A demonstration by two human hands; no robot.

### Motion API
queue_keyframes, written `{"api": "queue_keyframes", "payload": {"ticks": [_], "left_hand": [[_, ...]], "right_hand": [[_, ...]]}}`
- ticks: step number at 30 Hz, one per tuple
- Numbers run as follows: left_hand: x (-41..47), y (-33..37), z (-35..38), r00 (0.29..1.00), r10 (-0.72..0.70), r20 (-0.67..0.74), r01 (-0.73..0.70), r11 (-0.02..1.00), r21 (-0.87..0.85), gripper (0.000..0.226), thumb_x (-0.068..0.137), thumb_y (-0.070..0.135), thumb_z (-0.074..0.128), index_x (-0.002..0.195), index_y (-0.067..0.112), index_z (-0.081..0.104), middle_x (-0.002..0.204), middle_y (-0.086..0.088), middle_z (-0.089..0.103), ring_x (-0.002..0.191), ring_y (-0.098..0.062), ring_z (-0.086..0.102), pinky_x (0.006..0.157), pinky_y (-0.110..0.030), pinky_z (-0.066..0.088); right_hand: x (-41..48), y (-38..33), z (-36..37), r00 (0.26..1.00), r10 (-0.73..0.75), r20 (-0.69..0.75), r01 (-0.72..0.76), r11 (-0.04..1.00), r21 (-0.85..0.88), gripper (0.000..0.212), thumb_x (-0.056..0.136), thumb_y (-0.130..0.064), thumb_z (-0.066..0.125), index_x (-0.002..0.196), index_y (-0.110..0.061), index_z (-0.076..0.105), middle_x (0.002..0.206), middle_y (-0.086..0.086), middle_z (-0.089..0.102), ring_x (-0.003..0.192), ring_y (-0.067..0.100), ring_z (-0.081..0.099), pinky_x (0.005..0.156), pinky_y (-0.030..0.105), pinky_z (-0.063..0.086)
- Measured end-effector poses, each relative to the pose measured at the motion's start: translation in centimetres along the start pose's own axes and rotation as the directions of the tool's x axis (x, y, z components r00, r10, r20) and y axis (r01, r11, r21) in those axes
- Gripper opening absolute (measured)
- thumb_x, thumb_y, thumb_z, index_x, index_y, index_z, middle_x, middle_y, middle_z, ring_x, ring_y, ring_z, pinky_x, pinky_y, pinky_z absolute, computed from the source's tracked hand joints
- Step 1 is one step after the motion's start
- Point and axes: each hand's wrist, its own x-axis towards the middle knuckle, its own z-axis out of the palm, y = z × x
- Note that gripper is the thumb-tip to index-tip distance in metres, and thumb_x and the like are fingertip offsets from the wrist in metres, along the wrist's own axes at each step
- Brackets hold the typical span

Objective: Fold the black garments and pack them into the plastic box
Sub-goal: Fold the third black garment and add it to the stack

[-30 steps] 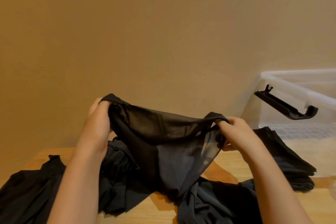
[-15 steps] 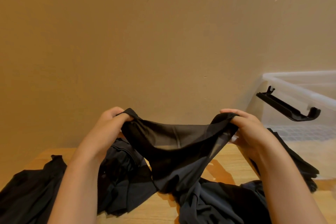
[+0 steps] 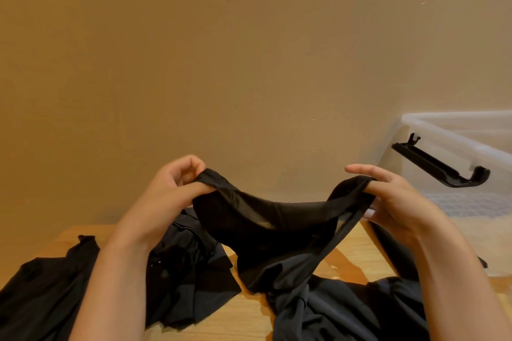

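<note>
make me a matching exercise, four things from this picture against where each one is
Things: 1 sheer black garment; 2 clear plastic box; 3 black latch handle; 4 wooden table
Places: a on the box's side, swung outward; b held up between left hand and right hand; c at the right, by the wall; d under loose black clothes
Pairs: 1-b, 2-c, 3-a, 4-d

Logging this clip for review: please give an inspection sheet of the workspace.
Surface: light wooden table, partly covered by cloth.
Job's things: sheer black garment stretched between both hands above the table; loose black garments lying unfolded on the table; clear plastic box at right, open, black clip handle sticking out.
Clutter: nothing seen.
Hands: left hand pinches one garment edge; right hand holds the other.
Cables: nothing seen.
Surroundings: plain beige wall behind.
</note>
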Motion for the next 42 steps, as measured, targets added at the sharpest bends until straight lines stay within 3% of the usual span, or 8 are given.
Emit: {"api": "queue_keyframes", "payload": {"ticks": [8,12,15,18,24,31,36,42], "left_hand": [[-0.3,0.2,0.0,0.997,0.017,0.077,-0.012,0.998,-0.065,0.028,0.077,0.005,0.069,0.104,0.013,0.071,0.103,-0.001,0.074,0.103,-0.013,0.067,0.091,-0.024,0.051],[0.1,0.4,1.4,0.994,0.105,-0.032,-0.105,0.994,0.01,0.013,0.088,0.004,0.065,0.091,0.013,0.073,0.09,0.003,0.074,0.091,-0.008,0.068,0.082,-0.017,0.05],[0.3,0.7,2.9,0.987,0.155,-0.033,-0.153,0.987,0.046,0.011,0.084,0.0,0.068,0.085,0.011,0.07,0.082,0.005,0.072,0.082,-0.006,0.068,0.073,-0.012,0.05],[0.2,1.0,3.8,0.98,0.192,-0.044,-0.193,0.981,-0.019,0.014,0.078,0.001,0.074,0.083,0.012,0.067,0.081,0.006,0.07,0.082,-0.007,0.068,0.072,-0.013,0.05],[-0.2,1.7,4.5,0.977,0.213,0.007,-0.209,0.965,-0.159,0.026,0.072,0.018,0.07,0.097,0.01,0.07,0.092,-0.004,0.075,0.089,-0.015,0.071,0.075,-0.017,0.052],[-0.5,2.1,4.9,0.974,0.216,0.068,-0.201,0.964,-0.175,0.021,0.079,0.017,0.063,0.097,0.01,0.071,0.091,-0.008,0.075,0.087,-0.019,0.072,0.078,-0.022,0.055],[-0.5,2.1,4.9,0.975,0.208,0.074,-0.198,0.973,-0.116,0.014,0.085,0.011,0.062,0.095,0.01,0.072,0.091,-0.006,0.075,0.085,-0.017,0.071,0.075,-0.02,0.055],[-0.4,2.1,4.7,0.981,0.193,0.032,-0.191,0.98,-0.06,0.009,0.079,0.003,0.071,0.086,0.008,0.071,0.081,-0.004,0.073,0.074,-0.014,0.068,0.067,-0.016,0.052]], "right_hand": [[0.1,0.2,-0.5,1.0,-0.026,0.017,0.028,0.992,-0.124,0.029,0.086,0.005,0.059,0.103,-0.017,0.066,0.102,0.013,0.067,0.087,0.023,0.069,0.06,0.025,0.054],[-0.2,-0.3,0.4,0.99,-0.056,0.129,0.073,0.989,-0.13,0.034,0.079,0.002,0.063,0.106,-0.019,0.071,0.101,0.007,0.071,0.102,0.022,0.066,0.079,0.029,0.05],[-0.8,-0.8,1.9,0.975,-0.145,0.17,0.161,0.983,-0.087,0.034,0.071,-0.018,0.066,0.104,-0.019,0.072,0.102,0.002,0.073,0.099,0.011,0.067,0.079,0.021,0.051],[-1.3,-1.1,3.8,0.957,-0.188,0.219,0.213,0.973,-0.092,0.025,0.073,-0.015,0.069,0.096,-0.019,0.074,0.095,0.002,0.074,0.095,0.013,0.069,0.084,0.026,0.052],[-1.9,-0.8,7.0,0.932,-0.168,0.32,0.226,0.962,-0.155,0.012,0.088,-0.013,0.066,0.091,-0.017,0.076,0.089,0.001,0.075,0.087,0.009,0.07,0.068,0.012,0.051],[-1.6,-0.3,7.5,0.91,-0.031,0.413,0.127,0.97,-0.206,0.037,0.081,-0.045,0.063,0.097,-0.015,0.076,0.094,0.001,0.075,0.097,0.013,0.069,0.103,0.038,0.045],[-1.7,-0.7,7.1,0.903,-0.171,0.395,0.161,0.985,0.057,0.035,0.078,-0.031,0.065,0.102,-0.008,0.073,0.098,0.009,0.073,0.095,0.018,0.068,0.084,0.028,0.048],[-1.5,-0.5,6.6,0.944,-0.188,0.272,0.202,0.979,-0.026,0.012,0.088,-0.015,0.063,0.093,-0.009,0.073,0.085,0.003,0.072,0.083,0.011,0.067,0.08,0.026,0.047]]}}
